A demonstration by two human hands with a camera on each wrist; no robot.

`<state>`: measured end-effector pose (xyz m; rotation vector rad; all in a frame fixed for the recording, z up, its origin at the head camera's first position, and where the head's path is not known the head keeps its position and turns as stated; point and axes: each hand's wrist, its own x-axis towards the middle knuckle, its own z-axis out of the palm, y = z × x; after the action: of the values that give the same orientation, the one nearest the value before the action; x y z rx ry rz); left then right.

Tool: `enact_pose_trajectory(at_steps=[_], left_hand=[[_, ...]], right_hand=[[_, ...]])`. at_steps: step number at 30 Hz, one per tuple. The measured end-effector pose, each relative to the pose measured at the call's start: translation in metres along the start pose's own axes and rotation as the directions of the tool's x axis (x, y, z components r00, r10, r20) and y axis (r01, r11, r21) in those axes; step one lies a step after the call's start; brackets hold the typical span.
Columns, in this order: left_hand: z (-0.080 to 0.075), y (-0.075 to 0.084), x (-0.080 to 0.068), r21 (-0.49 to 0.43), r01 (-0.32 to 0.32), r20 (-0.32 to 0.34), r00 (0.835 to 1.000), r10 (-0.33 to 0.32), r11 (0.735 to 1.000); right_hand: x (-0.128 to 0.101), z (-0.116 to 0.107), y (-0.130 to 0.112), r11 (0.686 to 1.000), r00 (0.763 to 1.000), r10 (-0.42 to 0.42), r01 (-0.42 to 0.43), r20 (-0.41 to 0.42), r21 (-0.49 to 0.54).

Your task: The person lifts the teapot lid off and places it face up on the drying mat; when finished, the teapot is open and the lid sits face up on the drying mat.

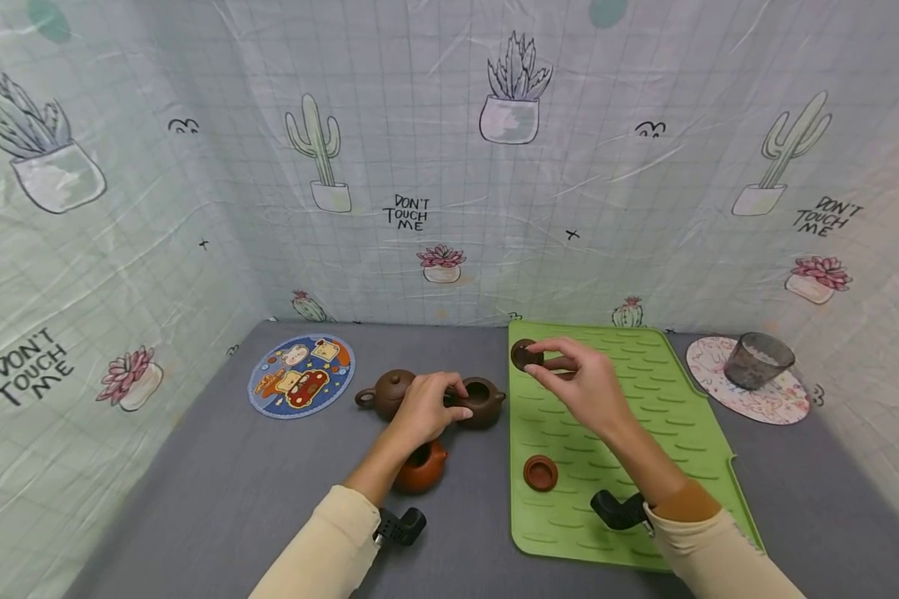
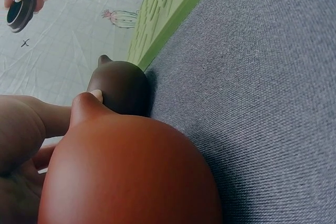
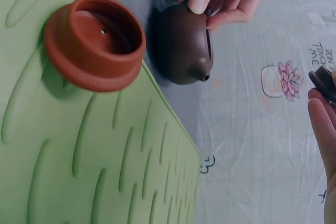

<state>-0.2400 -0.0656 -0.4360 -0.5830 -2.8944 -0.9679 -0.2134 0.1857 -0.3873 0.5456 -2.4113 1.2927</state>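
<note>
Left hand [image 1: 423,408] rests on the dark brown teapot [image 1: 482,402] near the middle of the grey table [image 1: 217,491], fingers curled over its open rim and handle side; the right wrist view shows thumb and fingers pinching the rim. The pot stands upright, spout toward the green mat [image 1: 637,449], just beside the mat's left edge. Right hand [image 1: 580,378] is raised over the mat's far left corner, pinching a dark brown lid [image 1: 527,355] between thumb and fingertips; the lid is in the air, just right of the open teapot, apart from it.

An orange-red teapot [image 1: 423,467] sits directly under the left wrist, nearer the table's front edge, lidless. Its orange-red lid [image 1: 540,472] lies upside down on the mat's near left part, well apart from the right hand. A second brown teapot [image 1: 384,393], lid on, stands just left of the left hand, touching or nearly touching it, cannot tell which.

A round cartoon coaster [image 1: 301,375] lies toward the far left of the table. A pale patterned coaster [image 1: 749,395] lies at the far right corner with a grey cup [image 1: 758,359] on it.
</note>
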Motion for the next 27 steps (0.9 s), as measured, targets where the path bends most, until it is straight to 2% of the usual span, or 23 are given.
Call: enact_pose_trajectory(at_steps=[8,16,27], left_hand=[[0.000,0.000,-0.001,-0.005,-0.006,0.000,1.000,0.006,1.000],[-0.001,-0.001,0.000,-0.010,-0.003,0.007,1.000,0.003,1.000],[-0.002,-0.001,0.002,-0.009,0.005,0.011,1.000,-0.004,1.000]], right_hand=[[-0.002,-0.010,0.013,0.998,0.998,0.061,-0.061,-0.013,-0.019],[-0.008,-0.010,0.025,0.992,0.992,0.124,-0.124,0.026,-0.012],[-0.018,-0.002,0.033,0.988,0.984,0.152,-0.150,0.090,-0.027]])
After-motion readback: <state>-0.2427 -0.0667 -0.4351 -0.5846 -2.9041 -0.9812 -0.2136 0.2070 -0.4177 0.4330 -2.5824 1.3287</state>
